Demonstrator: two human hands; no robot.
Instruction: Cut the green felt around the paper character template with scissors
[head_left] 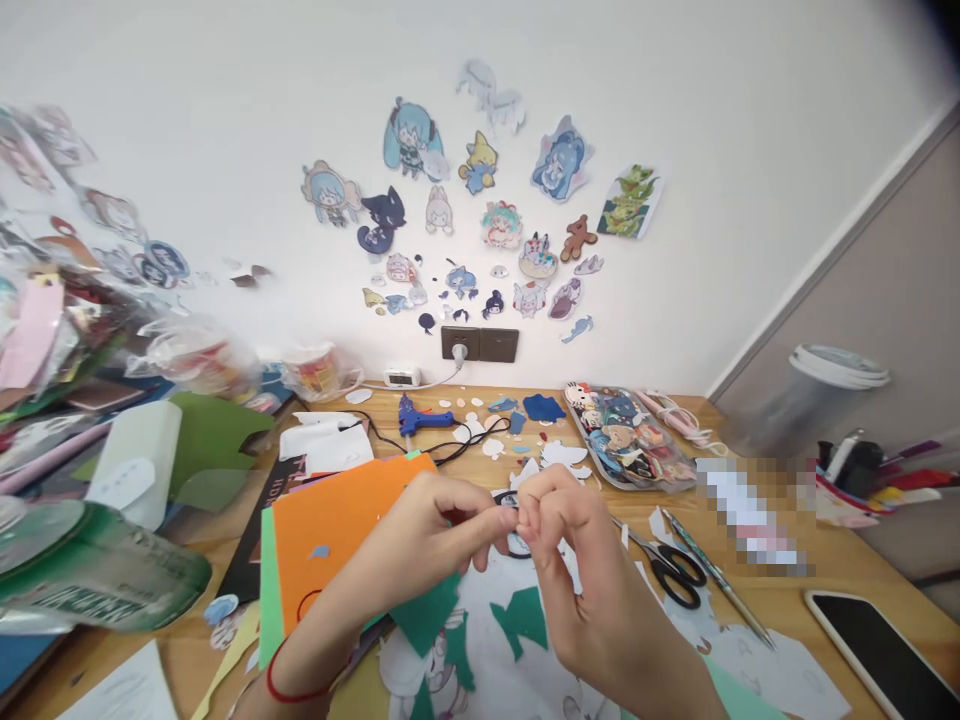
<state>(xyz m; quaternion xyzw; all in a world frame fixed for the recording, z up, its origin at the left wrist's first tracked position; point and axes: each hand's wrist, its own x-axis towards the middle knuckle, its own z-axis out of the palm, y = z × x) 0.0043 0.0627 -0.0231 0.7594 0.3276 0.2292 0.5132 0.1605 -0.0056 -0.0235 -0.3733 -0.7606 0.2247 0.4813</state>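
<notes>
My left hand [457,525] and my right hand [566,560] meet over the middle of the desk, fingertips almost touching. Thumb and fingers are pinched together on both, and whatever lies between them is too small or hidden to name. Partly covered behind the fingertips is a round, dark-edged paper piece [516,545] with a pale drawing. Below the hands lie dark green paper scraps [525,620] on white drawn-on sheets. Orange paper [337,510] sits by my left forearm, on top of other coloured sheets. Black-handled scissors [675,575] rest right of my right hand.
A blue glue gun [426,418] lies at the back among small paper cutouts. Right of it stands a tray of figure cutouts [626,440]. A pen [716,575] and a phone [892,650] are at the right, a green can [97,565] at the left. Paper figures cover the wall.
</notes>
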